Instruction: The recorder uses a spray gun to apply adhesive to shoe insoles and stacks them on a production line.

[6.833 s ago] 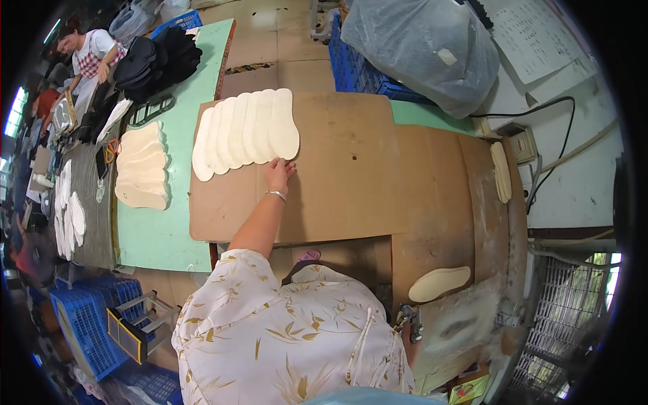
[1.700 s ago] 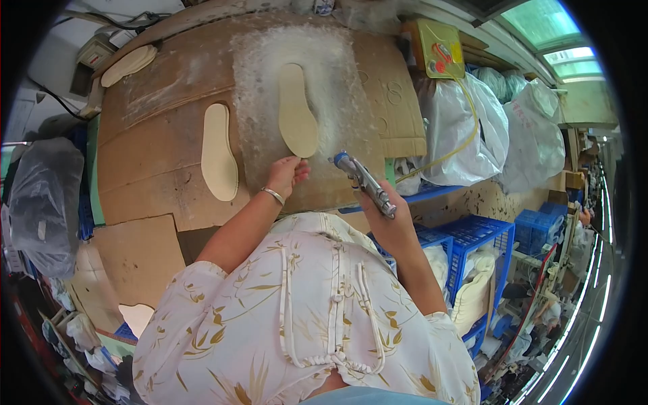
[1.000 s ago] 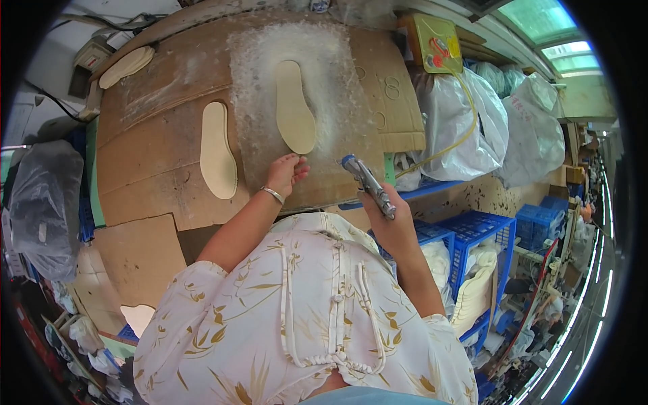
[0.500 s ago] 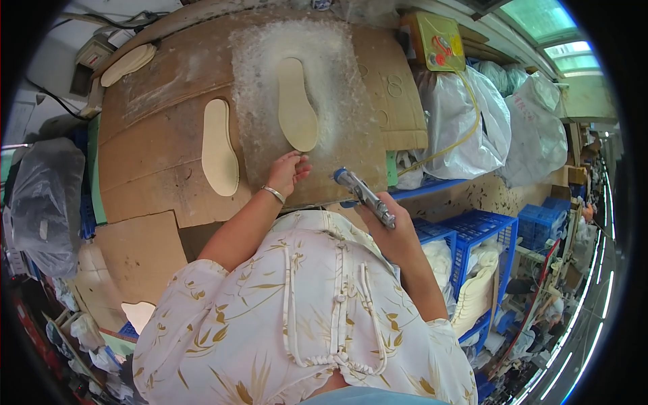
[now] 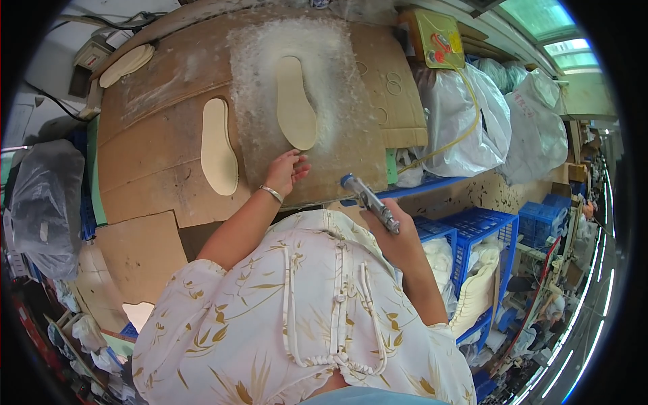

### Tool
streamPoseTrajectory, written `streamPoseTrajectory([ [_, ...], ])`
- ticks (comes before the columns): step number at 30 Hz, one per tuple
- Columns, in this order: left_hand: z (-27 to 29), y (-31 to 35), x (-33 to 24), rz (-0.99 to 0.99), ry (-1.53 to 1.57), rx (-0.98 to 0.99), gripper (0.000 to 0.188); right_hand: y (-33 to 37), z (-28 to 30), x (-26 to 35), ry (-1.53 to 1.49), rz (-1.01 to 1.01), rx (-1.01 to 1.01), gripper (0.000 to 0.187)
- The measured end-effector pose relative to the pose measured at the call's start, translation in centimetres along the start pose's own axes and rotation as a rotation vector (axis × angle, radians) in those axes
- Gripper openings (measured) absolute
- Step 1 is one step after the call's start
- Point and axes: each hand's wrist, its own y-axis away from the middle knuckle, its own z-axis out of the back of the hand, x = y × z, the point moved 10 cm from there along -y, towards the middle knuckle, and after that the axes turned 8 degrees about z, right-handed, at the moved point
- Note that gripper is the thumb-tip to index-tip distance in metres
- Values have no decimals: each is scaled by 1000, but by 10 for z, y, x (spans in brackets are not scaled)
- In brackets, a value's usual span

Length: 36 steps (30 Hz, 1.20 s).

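Observation:
A cream insole (image 5: 297, 104) lies flat on a cardboard sheet coated with whitish residue. At its near end, my left hand (image 5: 287, 173) has its fingers curled, with the fingertips pinching the edge. My right hand (image 5: 395, 226) is wrapped around a silver spray gun (image 5: 372, 202) with a blue nozzle end, held off the insole to its lower right. A second cream insole (image 5: 219, 148) rests to the left on the brown cardboard (image 5: 148, 152).
Several insoles (image 5: 127, 65) are stacked at the far left. A yellow container (image 5: 439, 40) with a yellow hose stands at the far right, beside white plastic bags (image 5: 466, 125). Blue crates (image 5: 482, 233) holding pale pieces are to my right; a plastic-covered bundle (image 5: 46, 209) sits left.
My right hand has moved slightly right and down with the spray gun, away from the insole. My left hand stays at the insole's near edge.

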Motion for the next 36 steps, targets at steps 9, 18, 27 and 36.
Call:
streamPoseTrajectory([
  [9, -2, 5, -1, 9, 14, -14, 27, -28, 3, 3, 70, 70, -45, 17],
  [18, -11, -4, -5, -77, 143, -27, 15, -52, 17, 31, -97, 215, -177, 19],
  [27, -33, 22, -54, -339, 192, -80, 7, -35, 34, -20, -242, -1, -156, 10],
  [36, -14, 184, -179, -841, 384, 118, 8, -70, 9, -43, -170, -7, 51, 17],
])
